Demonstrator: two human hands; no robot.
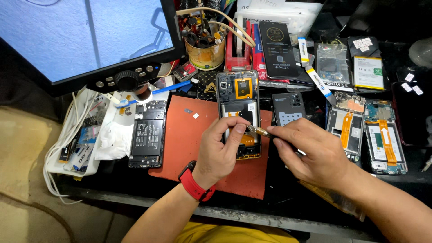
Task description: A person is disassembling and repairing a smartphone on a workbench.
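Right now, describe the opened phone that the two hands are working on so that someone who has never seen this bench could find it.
Start at the orange-red rectangular work mat in the middle of the dark bench. On its right edge lies an opened black phone with its back cover off, top end away from the person. Unlike the other opened phones around it, the left hand rests on its lower half and the right hand brings a thin metal tool to it.

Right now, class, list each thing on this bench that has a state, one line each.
Phone under the hands: back cover off, insides showing.
Left hand: steadies that phone.
Right hand: grips a thin metal tool.
Black frame: stripped, lying flat.
Two phones at right: opened.
Screen: lit blue.
Tin: full of tools.
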